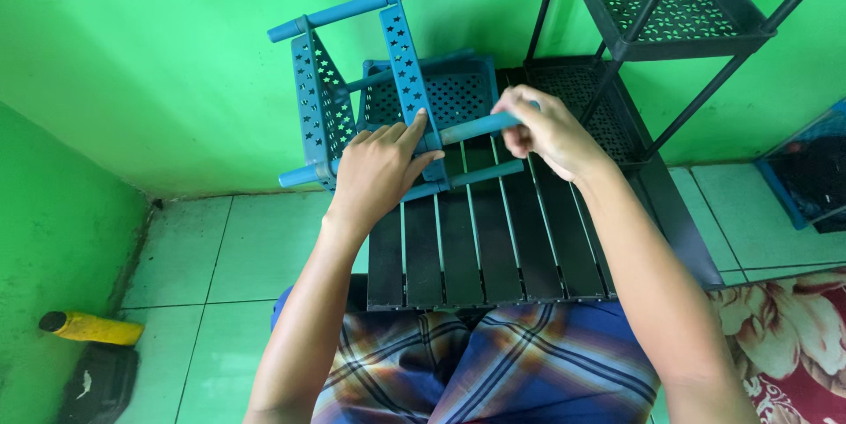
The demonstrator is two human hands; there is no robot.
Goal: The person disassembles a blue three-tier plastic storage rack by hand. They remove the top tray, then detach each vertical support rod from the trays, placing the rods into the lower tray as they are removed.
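— Two hands on the blue rack [388,98]?
— Yes: left hand [379,168] presses flat, open, steadying it on the black slatted surface [493,239]; right hand [546,129] pinches a blue rod [471,128] against the rack.

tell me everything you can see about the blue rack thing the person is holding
The blue rack looks like moulded plastic: flat panels pierced with small stars, joined by round tubes whose ends stick out past them. It appears partly assembled and lies tipped on its side on a black slatted table, against the green wall. The left hand presses on a star panel; the right hand grips one tube at its free end.
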